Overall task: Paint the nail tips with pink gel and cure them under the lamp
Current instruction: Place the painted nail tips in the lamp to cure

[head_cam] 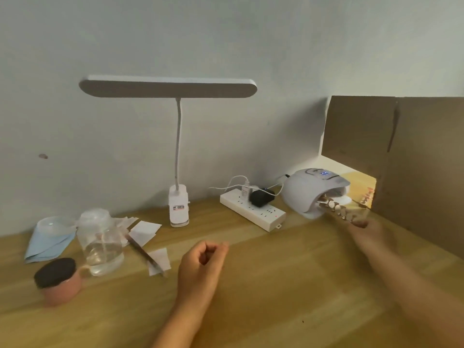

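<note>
Nail tips (pixel 336 208): one row mounted along a thin strip (pixel 351 219). The far end of the row sits just inside the mouth of the curing lamp (pixel 305 194). The near end is pinched in our right hand (pixel 369 231). The fingers are closed round the tail of the strip, but the exact finger placement is blurred. The lamp display is lit.

Handling (our judgement): the load is very light. The strip is stiff enough to reach out unsupported ahead of the grip, though it probably flexes. The tips look small and only lightly fixed, so a knock on the lamp's rim could shed one. Uncured gel would smear on contact. We hold the bare tail behind the last tip, never the painted faces, and keep the strip level.

Left hand (pixel 203 259): well away from the grip, resting on the wooden table (pixel 276 292), fingers curled in, holding nothing.

Farthest from the grip is a pink jar (pixel 59 285) with its dark lid on. A thin brush-like tool (pixel 145 254) lies on paper squares between the jar and the grip.
</note>
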